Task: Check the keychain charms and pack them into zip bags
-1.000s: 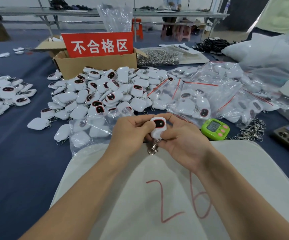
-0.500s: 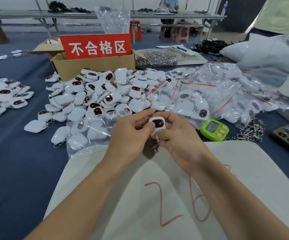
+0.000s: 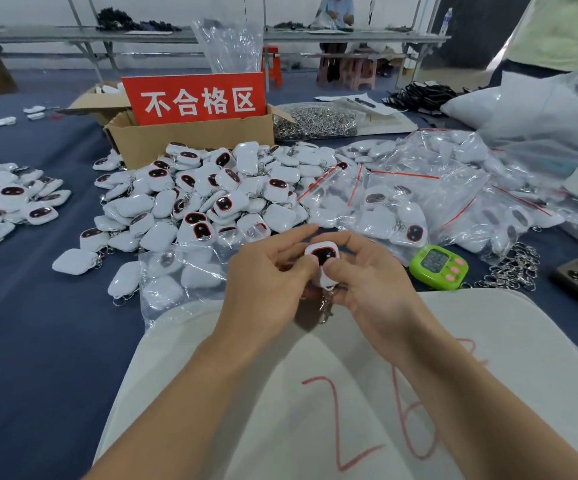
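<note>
Left grip [image 3: 267, 275]: pinching one white keychain charm [image 3: 323, 262]
Right grip [image 3: 374, 282]: pinching the same charm, clasp [image 3: 325, 306] dangling below
Desk [image 3: 38, 306]: loose charms [image 3: 211, 192] heaped behind

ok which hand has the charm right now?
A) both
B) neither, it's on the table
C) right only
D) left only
A: the left hand and the right hand both pinch the white charm between their fingertips, with its metal clasp hanging below it over the white pad.
</note>
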Demonstrator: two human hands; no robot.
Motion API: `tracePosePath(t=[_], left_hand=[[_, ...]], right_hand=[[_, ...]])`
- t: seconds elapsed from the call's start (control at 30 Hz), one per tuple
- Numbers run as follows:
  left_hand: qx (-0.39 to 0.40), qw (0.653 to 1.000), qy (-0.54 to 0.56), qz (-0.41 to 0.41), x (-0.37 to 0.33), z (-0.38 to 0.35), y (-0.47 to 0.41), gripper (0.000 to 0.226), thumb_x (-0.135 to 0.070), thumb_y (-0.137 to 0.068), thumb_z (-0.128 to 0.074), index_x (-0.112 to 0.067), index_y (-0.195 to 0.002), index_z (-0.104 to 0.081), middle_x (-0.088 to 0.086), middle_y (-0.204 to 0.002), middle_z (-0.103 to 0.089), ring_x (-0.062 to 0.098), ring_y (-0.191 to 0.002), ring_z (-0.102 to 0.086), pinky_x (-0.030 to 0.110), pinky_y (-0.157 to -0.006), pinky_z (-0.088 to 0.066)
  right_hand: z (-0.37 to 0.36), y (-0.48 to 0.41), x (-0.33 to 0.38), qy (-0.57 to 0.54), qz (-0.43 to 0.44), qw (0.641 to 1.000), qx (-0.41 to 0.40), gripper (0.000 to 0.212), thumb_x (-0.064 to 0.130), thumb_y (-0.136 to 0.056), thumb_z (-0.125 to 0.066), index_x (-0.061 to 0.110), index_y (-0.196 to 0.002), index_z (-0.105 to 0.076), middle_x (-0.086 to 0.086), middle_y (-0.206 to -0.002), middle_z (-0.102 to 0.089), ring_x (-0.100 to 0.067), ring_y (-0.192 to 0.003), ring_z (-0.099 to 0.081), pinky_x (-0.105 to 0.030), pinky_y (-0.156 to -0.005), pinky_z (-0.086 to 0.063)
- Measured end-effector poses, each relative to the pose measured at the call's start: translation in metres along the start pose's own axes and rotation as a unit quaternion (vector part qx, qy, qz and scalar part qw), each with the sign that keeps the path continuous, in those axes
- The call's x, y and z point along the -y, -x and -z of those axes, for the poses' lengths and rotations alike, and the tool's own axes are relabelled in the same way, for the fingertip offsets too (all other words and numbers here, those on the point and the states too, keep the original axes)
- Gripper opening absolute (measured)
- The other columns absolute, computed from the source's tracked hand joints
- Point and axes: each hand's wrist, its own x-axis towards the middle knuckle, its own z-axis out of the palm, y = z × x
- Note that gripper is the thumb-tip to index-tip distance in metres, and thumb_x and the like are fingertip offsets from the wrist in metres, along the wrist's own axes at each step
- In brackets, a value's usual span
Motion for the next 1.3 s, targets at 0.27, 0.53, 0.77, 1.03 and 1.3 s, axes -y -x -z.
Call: tracePosePath(t=[0.27, 0.53, 0.77, 1.03, 1.3], left_hand=[[-0.052, 0.974, -0.200, -0.094, -0.008, 0.001, 0.006, 0.029, -0.034, -0.074, -0.076, -0.048, -0.099, -0.069, -0.032, -0.081, -0.071, -0.006, -0.079, -0.069, 0.032, -0.083, -0.058], [-0.036, 0.972, -0.173, -0.152, -0.006, 0.003, 0.010, 0.040, -0.034, -0.078, -0.077, -0.058, -0.107, -0.063, -0.035, -0.089, -0.071, 0.002, -0.078, -0.071, 0.026, -0.076, -0.057], [-0.032, 0.987, -0.111, -0.116, -0.004, 0.004, 0.007, 0.033, -0.013, -0.086, -0.080, -0.045, -0.095, -0.077, -0.023, -0.082, -0.076, 0.002, -0.077, -0.073, 0.023, -0.076, -0.060], [0.001, 0.997, 0.000, -0.078, -0.011, 0.008, -0.001, 0.039, -0.018, -0.072, -0.080, -0.039, -0.104, -0.079, -0.007, -0.078, -0.076, 0.008, -0.063, -0.064, 0.024, -0.066, -0.058], [-0.055, 0.998, 0.012, -0.019, -0.012, 0.009, 0.000, 0.043, -0.048, -0.085, -0.075, -0.014, -0.059, -0.073, 0.008, -0.049, -0.063, 0.020, -0.034, -0.058, 0.023, -0.038, -0.045]], right_hand=[[0.012, 0.001, 0.000, 0.298, 0.162, 0.934, -0.114, 0.034, -0.007, -0.082, -0.061, 0.027, -0.082, -0.058, 0.005, -0.081, -0.077, -0.019, -0.073, -0.071, -0.040, -0.068, -0.057], [0.005, 0.006, 0.001, 0.265, 0.204, 0.930, -0.151, 0.039, -0.011, -0.078, -0.073, 0.028, -0.074, -0.066, 0.013, -0.092, -0.076, -0.008, -0.094, -0.073, -0.028, -0.085, -0.059], [0.006, 0.005, 0.007, 0.198, 0.196, 0.951, -0.135, 0.035, -0.011, -0.077, -0.077, 0.024, -0.079, -0.075, 0.005, -0.084, -0.078, -0.014, -0.079, -0.076, -0.027, -0.075, -0.060], [0.004, 0.003, 0.011, -0.019, 0.040, 0.998, -0.039, 0.022, 0.008, -0.084, -0.072, 0.012, -0.104, -0.079, -0.016, -0.080, -0.073, -0.021, -0.061, -0.062, -0.024, -0.057, -0.053], [-0.006, 0.008, 0.013, 0.106, 0.065, 0.990, -0.061, 0.030, 0.027, -0.093, -0.068, 0.022, -0.064, -0.072, -0.008, -0.058, -0.065, -0.020, -0.044, -0.053, -0.026, -0.044, -0.040]])
